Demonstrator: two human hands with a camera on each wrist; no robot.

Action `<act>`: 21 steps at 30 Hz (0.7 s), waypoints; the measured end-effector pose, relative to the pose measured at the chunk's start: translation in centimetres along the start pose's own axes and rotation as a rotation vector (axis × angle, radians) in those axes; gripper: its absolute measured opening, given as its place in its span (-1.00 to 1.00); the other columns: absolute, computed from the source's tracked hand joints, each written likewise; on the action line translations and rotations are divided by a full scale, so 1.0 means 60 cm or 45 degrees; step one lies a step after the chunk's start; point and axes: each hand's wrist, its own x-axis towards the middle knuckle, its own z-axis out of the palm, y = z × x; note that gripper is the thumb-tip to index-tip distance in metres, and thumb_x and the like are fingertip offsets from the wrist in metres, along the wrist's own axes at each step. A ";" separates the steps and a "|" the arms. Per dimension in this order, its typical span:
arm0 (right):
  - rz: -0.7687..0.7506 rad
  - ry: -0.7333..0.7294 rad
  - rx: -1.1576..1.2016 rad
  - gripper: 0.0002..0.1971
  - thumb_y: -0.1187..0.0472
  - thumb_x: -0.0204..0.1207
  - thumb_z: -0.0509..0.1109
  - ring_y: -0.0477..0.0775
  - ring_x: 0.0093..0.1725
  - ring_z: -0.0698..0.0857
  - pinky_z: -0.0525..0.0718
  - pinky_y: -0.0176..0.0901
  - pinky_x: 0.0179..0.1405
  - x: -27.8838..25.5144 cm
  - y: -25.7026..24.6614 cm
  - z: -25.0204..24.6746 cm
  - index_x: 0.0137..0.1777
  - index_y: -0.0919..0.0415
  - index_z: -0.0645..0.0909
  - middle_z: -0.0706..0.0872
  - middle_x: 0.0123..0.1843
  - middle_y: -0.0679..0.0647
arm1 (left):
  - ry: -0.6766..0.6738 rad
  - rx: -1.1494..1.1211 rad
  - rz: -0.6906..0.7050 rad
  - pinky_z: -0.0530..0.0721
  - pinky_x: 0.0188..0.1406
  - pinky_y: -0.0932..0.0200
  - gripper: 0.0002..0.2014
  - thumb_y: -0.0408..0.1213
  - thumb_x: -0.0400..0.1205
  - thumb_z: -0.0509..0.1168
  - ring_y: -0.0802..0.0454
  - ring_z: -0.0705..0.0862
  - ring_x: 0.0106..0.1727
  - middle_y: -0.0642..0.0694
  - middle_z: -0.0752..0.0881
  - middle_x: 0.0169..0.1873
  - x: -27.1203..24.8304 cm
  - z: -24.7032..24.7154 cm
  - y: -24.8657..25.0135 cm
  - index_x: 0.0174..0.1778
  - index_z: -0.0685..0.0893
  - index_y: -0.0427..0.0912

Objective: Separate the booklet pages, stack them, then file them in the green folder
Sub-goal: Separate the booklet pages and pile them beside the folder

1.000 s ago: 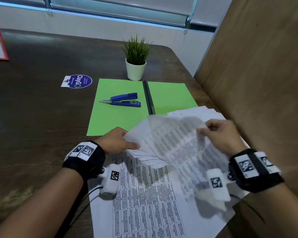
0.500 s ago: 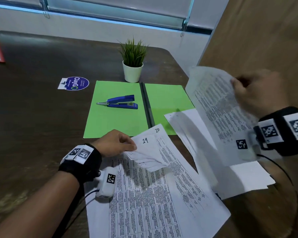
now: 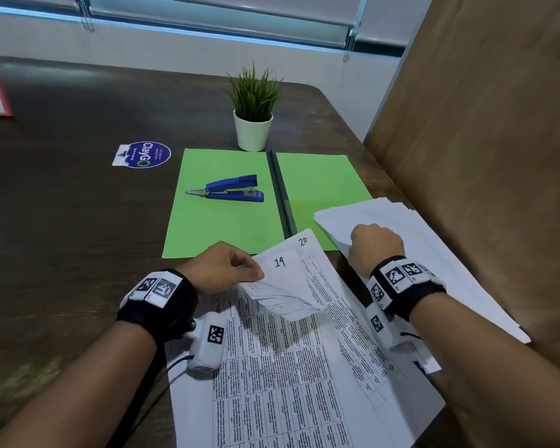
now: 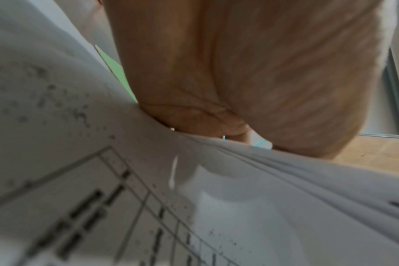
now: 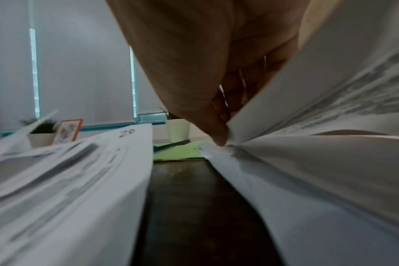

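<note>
The booklet of printed table pages lies near the table's front edge, its top corners marked 19 and 20. My left hand pinches the folded-back upper left corners of several pages. To the right lies a face-down stack of separated pages, overlapping the open green folder. My right hand pinches the near left corner of the top sheet of that stack, which curls up beside the palm.
A blue stapler lies on the folder's left half. A small potted plant stands behind the folder. A round blue sticker is on the dark table. A brown wall panel rises along the right side.
My right hand has pulled one sheet off the booklet, swung it up and right, and brought it down onto the stack at the right. The left hand has kept its pinch on the booklet corner.
</note>
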 end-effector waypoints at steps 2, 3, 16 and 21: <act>0.089 0.001 0.082 -0.92 0.19 0.54 0.35 0.29 0.10 0.73 0.60 -0.06 -0.07 0.012 0.008 0.008 -0.02 0.17 0.57 0.74 0.09 0.19 | -0.004 -0.008 0.002 0.67 0.19 0.05 -0.94 -0.18 0.56 0.56 0.13 0.75 -0.13 0.00 0.89 -0.17 0.000 0.000 0.000 -0.17 0.91 -0.06; 0.139 -0.010 0.142 -0.90 0.16 0.53 0.38 0.28 0.04 0.72 0.58 -0.09 -0.13 0.017 0.014 0.013 -0.09 0.16 0.54 0.75 0.05 0.18 | -0.005 -0.006 0.003 0.66 0.17 0.06 -0.93 -0.17 0.56 0.56 0.12 0.74 -0.14 -0.01 0.89 -0.17 0.000 0.000 0.000 -0.16 0.91 -0.07; -0.146 -0.005 1.080 -0.76 -0.05 0.50 0.53 -0.02 -0.25 0.73 0.69 -0.11 -0.16 -0.072 -0.030 0.019 -0.27 0.09 0.77 0.77 -0.34 -0.07 | 0.008 -0.010 0.001 0.64 0.01 0.17 -0.94 -0.20 0.58 0.54 0.18 0.73 -0.21 -0.02 0.89 -0.17 -0.005 0.003 0.004 -0.15 0.91 -0.08; -0.294 -0.347 1.509 -0.76 0.03 0.59 0.47 -0.14 -0.39 0.63 0.59 -0.19 -0.26 -0.117 -0.053 0.031 -0.16 0.19 0.81 0.73 -0.39 0.03 | -0.016 -0.025 -0.022 0.58 0.11 0.12 -0.75 0.12 0.57 0.48 0.10 0.72 -0.07 -0.12 0.88 -0.08 -0.007 0.003 0.001 -0.18 0.91 0.04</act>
